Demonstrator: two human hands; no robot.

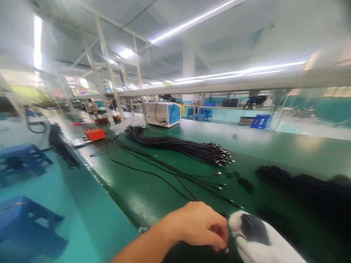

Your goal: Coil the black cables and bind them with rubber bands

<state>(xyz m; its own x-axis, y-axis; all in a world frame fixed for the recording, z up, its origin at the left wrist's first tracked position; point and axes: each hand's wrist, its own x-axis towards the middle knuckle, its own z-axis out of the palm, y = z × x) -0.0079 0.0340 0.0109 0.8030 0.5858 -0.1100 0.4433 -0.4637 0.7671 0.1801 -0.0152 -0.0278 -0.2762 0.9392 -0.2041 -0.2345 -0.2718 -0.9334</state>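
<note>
Blue stools (22, 223) stand at lower left; black cables (178, 144) cross the counter (257, 146) at centre. Bottom centre, the left hand (200, 224) has its grip pressed together; lower right, the cloth-covered right hand's (249, 230) grip I cannot tell.

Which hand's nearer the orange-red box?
Left. The left hand is well short of the orange-red box and to its right; the right hand, in white, is farther right still. Neither touches it.
</note>
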